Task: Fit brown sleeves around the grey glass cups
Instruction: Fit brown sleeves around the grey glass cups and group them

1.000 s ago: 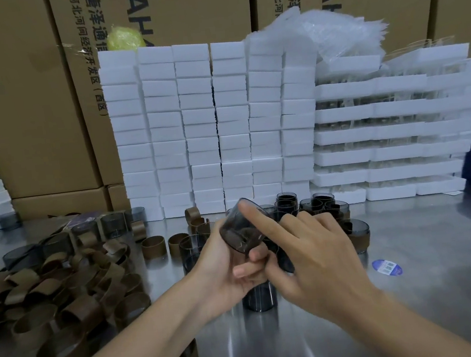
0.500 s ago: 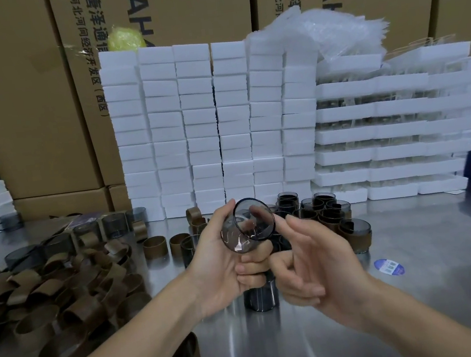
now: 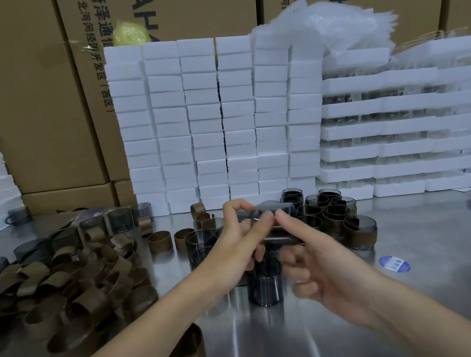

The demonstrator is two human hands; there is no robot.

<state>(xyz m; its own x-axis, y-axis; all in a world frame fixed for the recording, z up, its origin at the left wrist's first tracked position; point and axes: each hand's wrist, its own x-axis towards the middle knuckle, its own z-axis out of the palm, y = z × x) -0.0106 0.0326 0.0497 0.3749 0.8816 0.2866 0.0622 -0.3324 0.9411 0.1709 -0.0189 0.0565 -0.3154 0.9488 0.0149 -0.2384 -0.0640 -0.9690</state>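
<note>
Steel surface [image 3: 419,304] before stacked foam blocks [image 3: 207,122]. Grips a grey glass cup [image 3: 264,211] in the left hand [image 3: 233,243], raised and tipped sideways, probably to bare its wall. Steadies it with the straight forefinger of the right hand [image 3: 327,270], otherwise empty. Brown sleeves [image 3: 64,286] heaped left, within reach.

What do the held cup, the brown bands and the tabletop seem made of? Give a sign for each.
Held cup: smoky grey glass, see-through. Brown bands: matt, probably leather or cork-like sheet; they flop and curl. Tabletop: brushed steel, apparently; streaky reflections.
</note>
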